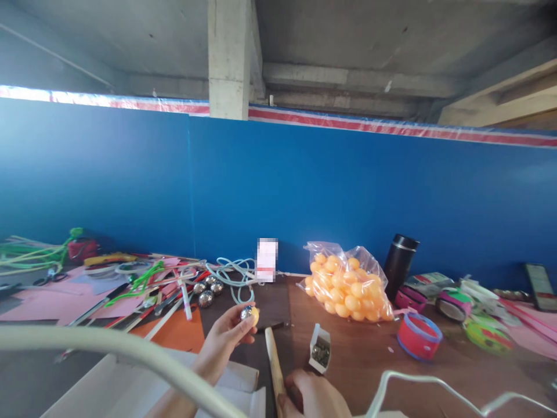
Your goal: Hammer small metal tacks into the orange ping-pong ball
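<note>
My left hand is raised over the table, its fingers pinched round an orange ball with a shiny silver piece against it. My right hand is at the bottom edge, closed round a pale wooden handle whose dark head lies on the table near the ball. A small open cardboard box of metal bits stands just right of the handle. Behind it lies a clear plastic bag full of orange balls.
Several silver balls, a coiled pale cord, pens, scissors and pink and orange paper crowd the left. A black flask, tape rolls and a phone lie right. A blue wall runs behind. White wire crosses the foreground.
</note>
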{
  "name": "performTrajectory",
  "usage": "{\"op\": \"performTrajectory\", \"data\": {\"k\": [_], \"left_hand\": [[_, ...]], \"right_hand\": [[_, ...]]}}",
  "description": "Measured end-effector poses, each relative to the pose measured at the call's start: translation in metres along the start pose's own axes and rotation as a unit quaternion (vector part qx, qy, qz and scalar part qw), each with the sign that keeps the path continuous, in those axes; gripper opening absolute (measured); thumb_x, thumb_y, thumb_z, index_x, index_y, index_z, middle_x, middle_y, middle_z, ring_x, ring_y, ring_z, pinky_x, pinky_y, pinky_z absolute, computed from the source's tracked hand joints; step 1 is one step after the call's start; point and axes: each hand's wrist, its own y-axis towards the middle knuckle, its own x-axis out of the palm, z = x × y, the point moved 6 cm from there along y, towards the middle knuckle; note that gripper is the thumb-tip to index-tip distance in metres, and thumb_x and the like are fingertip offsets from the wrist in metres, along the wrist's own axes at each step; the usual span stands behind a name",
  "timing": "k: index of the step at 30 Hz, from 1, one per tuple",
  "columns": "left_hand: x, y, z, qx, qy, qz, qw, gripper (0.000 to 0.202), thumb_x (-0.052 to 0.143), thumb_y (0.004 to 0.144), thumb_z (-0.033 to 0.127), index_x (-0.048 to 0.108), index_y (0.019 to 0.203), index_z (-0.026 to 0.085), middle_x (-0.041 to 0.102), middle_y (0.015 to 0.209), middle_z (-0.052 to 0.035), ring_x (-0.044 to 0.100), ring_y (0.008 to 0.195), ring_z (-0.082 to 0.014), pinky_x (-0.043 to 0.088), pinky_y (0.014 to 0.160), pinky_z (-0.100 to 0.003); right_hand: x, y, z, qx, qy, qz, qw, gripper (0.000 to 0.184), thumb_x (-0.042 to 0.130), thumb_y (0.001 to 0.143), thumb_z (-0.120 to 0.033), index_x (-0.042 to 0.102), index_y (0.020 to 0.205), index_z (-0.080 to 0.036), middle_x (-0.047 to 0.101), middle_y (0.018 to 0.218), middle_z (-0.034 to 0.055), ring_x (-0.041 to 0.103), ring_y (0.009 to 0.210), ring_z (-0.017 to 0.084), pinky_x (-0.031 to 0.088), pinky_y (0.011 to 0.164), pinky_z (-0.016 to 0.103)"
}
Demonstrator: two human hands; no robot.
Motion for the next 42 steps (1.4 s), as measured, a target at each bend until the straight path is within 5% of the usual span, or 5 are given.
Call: {"op": "performTrajectory", "data": {"k": [4, 9, 14, 23, 42], "left_hand": [[0.001, 0.0, 0.0, 0.0, 0.022, -0.005, 1.0, 0.041, 0.066, 0.069, 0.034, 0.06, 0.105, 0.017, 0.064, 0.091, -0.0063, 0.059, 0.07, -0.0136, 0.049, 0.061, -0.025], [0.002, 0.002, 0.0, -0.01, 0.058, -0.004, 0.998, 0.044, 0.068, 0.065, 0.037, 0.061, 0.103, 0.016, 0.064, 0.083, -0.004, 0.058, 0.067, -0.0144, 0.049, 0.058, -0.025], [0.003, 0.001, 0.0, -0.018, 0.093, 0.003, 0.996, 0.046, 0.068, 0.063, 0.041, 0.061, 0.102, 0.018, 0.063, 0.079, -0.0019, 0.059, 0.067, -0.0154, 0.049, 0.054, -0.025], [0.006, -0.003, 0.002, -0.013, 0.108, -0.003, 0.994, 0.045, 0.067, 0.064, 0.042, 0.061, 0.101, 0.017, 0.063, 0.077, -0.0021, 0.06, 0.068, -0.0169, 0.049, 0.054, -0.025], [0.006, -0.001, -0.003, 0.007, 0.121, 0.03, 0.992, 0.045, 0.067, 0.061, 0.044, 0.062, 0.097, 0.016, 0.063, 0.073, -0.0022, 0.06, 0.064, -0.0173, 0.048, 0.049, -0.024]], "right_hand": [[-0.007, 0.001, 0.005, 0.011, 0.019, 0.039, 0.999, 0.015, 0.053, 0.073, -0.025, 0.067, 0.068, -0.027, 0.071, 0.066, -0.0004, 0.064, 0.061, 0.016, 0.036, 0.051, 0.021], [-0.043, 0.007, 0.029, 0.004, 0.073, 0.143, 0.987, 0.03, 0.043, 0.081, -0.03, 0.06, 0.058, -0.022, 0.065, 0.056, -0.0008, 0.058, 0.054, 0.013, 0.035, 0.052, 0.021], [-0.065, 0.016, 0.067, 0.036, 0.108, 0.208, 0.971, 0.025, 0.042, 0.082, -0.035, 0.06, 0.068, -0.024, 0.066, 0.067, -0.0018, 0.06, 0.064, 0.015, 0.038, 0.059, 0.022], [-0.044, 0.026, 0.063, 0.081, 0.003, 0.113, 0.99, 0.021, 0.047, 0.078, -0.032, 0.067, 0.074, -0.029, 0.065, 0.082, 0.0023, 0.063, 0.078, 0.018, 0.036, 0.058, 0.024], [-0.042, 0.033, 0.058, 0.066, -0.017, 0.123, 0.99, 0.02, 0.043, 0.078, -0.026, 0.063, 0.081, -0.027, 0.063, 0.086, 0.0028, 0.062, 0.081, 0.018, 0.037, 0.058, 0.023]]}}
